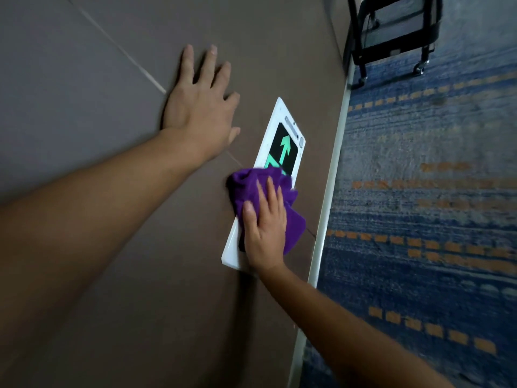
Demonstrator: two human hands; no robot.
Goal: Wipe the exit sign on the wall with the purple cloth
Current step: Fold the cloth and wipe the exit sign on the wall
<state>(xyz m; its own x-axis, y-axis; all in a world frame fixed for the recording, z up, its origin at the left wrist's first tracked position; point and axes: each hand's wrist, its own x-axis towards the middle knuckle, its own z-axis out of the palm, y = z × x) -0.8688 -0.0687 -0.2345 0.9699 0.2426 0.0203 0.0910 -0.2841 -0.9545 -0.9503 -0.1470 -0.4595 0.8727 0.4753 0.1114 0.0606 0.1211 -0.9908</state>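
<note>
The exit sign (282,141) is a white-framed panel with a black face and a green arrow, mounted low on the brown wall (98,79). My right hand (264,231) lies flat on the purple cloth (251,189) and presses it against the middle of the sign. The bunched cloth and my hand hide the sign's lower half. My left hand (200,107) rests flat on the wall with fingers spread, up and to the left of the sign, holding nothing.
A pale baseboard (333,175) runs along the foot of the wall. Blue carpet with orange dashes (433,219) fills the right side. A black wheeled cart (391,32) stands on the carpet by the wall at the top.
</note>
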